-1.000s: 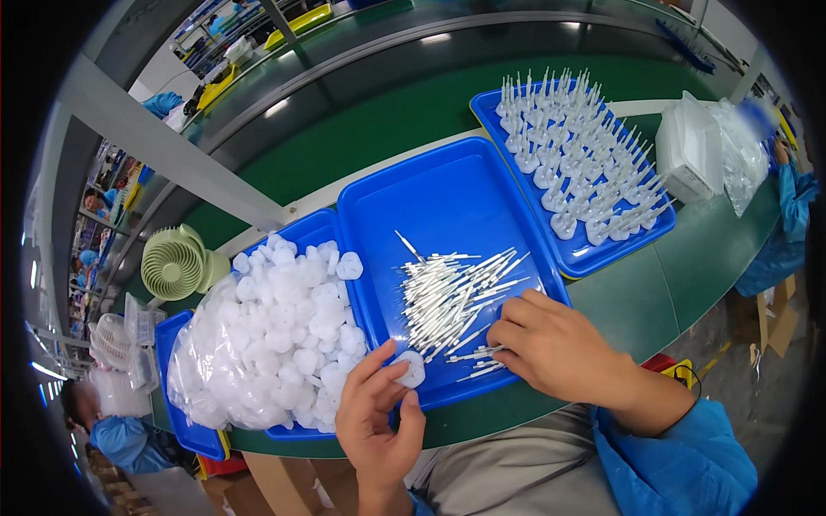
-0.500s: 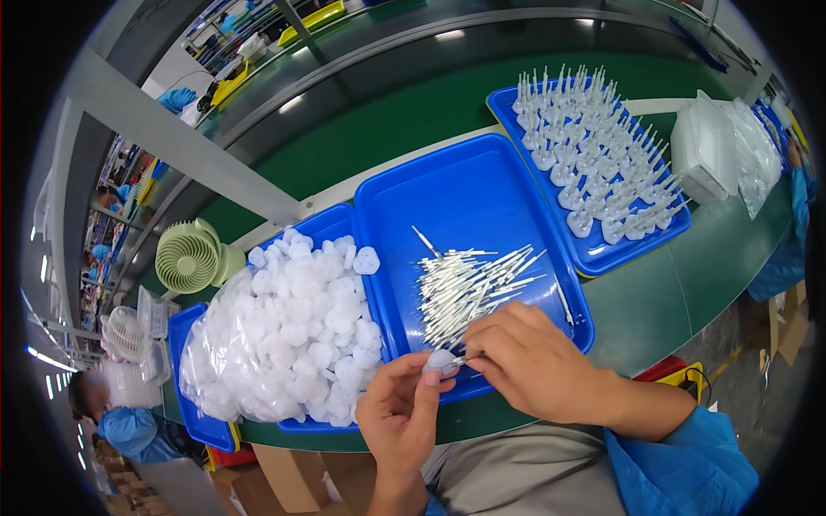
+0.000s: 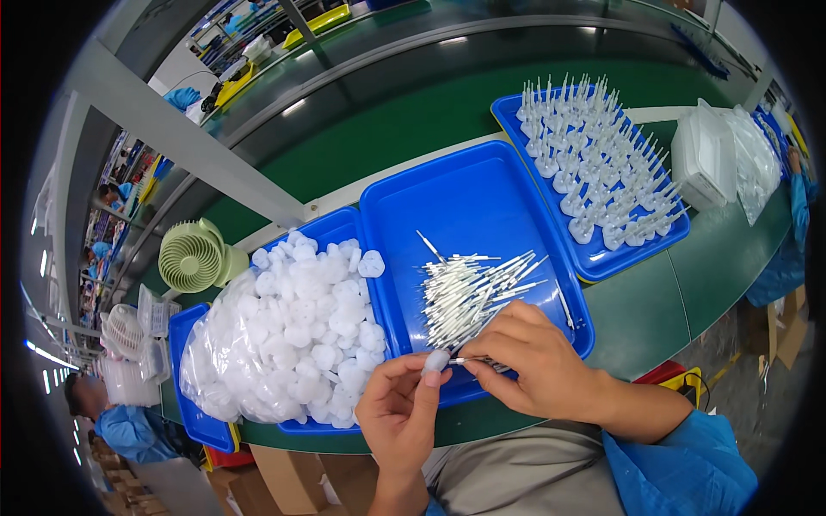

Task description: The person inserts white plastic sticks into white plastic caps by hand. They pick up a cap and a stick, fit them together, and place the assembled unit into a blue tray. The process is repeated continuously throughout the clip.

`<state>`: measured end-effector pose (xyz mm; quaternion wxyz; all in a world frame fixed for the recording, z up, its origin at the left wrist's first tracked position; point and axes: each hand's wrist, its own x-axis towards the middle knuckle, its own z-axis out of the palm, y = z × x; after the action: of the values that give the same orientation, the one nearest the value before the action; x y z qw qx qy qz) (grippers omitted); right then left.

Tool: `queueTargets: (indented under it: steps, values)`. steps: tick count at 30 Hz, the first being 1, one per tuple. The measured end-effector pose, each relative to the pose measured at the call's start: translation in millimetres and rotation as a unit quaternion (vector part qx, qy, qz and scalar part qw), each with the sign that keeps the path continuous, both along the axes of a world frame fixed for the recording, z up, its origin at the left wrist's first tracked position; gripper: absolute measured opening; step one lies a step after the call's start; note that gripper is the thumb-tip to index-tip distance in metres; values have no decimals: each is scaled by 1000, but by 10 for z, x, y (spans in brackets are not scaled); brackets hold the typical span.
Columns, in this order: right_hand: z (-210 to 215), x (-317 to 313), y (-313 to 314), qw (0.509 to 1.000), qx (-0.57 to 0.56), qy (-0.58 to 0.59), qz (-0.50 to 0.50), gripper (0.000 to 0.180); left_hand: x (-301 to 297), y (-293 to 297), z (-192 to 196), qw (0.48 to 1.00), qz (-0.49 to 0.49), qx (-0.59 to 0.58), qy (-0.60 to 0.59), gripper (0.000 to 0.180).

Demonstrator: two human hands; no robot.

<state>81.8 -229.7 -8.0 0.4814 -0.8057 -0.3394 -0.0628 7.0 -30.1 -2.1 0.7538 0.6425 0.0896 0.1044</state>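
Observation:
Near the front edge of the middle blue tray (image 3: 422, 185), my left hand (image 3: 397, 404) pinches a small translucent white plastic piece (image 3: 437, 361) between thumb and fingers. My right hand (image 3: 538, 365) is closed on thin white rods (image 3: 486, 363); one metallic-looking tip points left, at the plastic piece. Whether the tip is inside the piece I cannot tell. Beyond my hands, a pile of similar white rods (image 3: 469, 292) lies in the tray. To the left, many loose translucent plastic pieces (image 3: 318, 318) spill from a clear bag (image 3: 224, 353) over another blue tray (image 3: 340, 222).
At the far right, a blue tray (image 3: 506, 110) holds rows of plastic pieces with upright rods (image 3: 594, 163). A white plastic box (image 3: 701, 159) and a clear bag (image 3: 750, 163) stand beside it. A green fan (image 3: 194, 258) stands at the left. Other people in blue work farther off.
My right hand has shifted slightly, and the rods in its fingers now show more plainly. The plastic piece in my left hand has turned a little. The whole view has shifted slightly.

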Motion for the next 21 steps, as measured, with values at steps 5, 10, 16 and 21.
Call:
queueTargets:
  steps: [5,10,16,21]
  values:
    - [93,18,11,1000,-16,-10,-14,19,5,25,-54,999,12,25,-28,21]
    - [150,-9,77,999,11,30,7,18,27,62,-108,997,6,46,-58,26]
    - [215,-53,72,985,56,159,37,14,16,117,-94,997,-29,49,-53,25]
    - [238,-117,33,972,67,223,37,13,-7,147,-65,996,-56,61,-45,22]
